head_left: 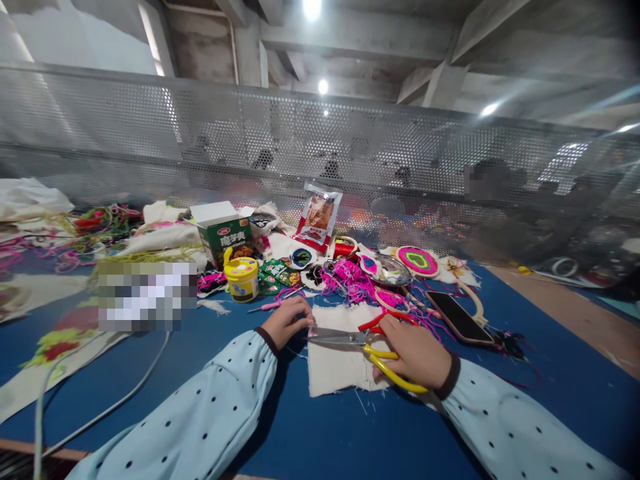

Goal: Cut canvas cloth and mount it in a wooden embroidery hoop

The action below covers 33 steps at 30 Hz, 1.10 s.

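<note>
My right hand (417, 353) grips a pair of scissors (345, 338) with one red and one yellow handle. Their blades point left across a piece of off-white cloth (333, 373) with frayed edges, lying flat on the blue table. At the cloth's upper left edge, my left hand (289, 325) has its fingers pinched together, close to the blade tips. What sits between those fingers is too small to make out. A pink-handled tool (273, 306) with a thin metal tip lies just behind my left hand.
A phone (457, 317) lies at the right, beside tangled pink yarn (350, 280). Behind stand a yellow tub (241, 280), a green box (225, 237) and a foil packet (319, 215). A white cable (135, 387) loops at the left. A perforated metal screen (300, 143) borders the back.
</note>
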Motion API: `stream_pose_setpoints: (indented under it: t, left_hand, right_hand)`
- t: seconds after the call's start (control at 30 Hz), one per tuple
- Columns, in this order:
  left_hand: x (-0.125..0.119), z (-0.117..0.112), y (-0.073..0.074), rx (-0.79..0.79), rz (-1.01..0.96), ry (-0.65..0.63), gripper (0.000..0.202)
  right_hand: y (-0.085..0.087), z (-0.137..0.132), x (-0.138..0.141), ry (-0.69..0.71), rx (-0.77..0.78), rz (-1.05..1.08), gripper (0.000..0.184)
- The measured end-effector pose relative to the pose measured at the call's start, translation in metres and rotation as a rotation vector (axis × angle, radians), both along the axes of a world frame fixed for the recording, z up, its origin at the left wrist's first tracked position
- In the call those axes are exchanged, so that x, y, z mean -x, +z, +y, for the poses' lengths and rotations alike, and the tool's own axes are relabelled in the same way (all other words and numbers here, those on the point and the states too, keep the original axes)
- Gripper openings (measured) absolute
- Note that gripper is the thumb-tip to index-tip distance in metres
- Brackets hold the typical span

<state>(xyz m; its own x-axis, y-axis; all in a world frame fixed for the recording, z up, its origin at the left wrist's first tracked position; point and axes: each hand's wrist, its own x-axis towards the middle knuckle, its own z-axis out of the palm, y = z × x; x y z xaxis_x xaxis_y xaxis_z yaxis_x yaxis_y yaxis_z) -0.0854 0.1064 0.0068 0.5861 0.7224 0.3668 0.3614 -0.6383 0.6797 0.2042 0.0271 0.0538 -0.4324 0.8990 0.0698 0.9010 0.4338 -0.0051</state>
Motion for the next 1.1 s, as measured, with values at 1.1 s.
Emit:
stream_pose_setpoints:
  t: [1.1]
  left_hand:
    - [0.000, -0.007, 0.014, 0.031, 0.012, 0.035, 0.021]
  right_hand:
    - [-0.009, 0.005, 0.008, 0.038, -0.021, 0.016, 0.058]
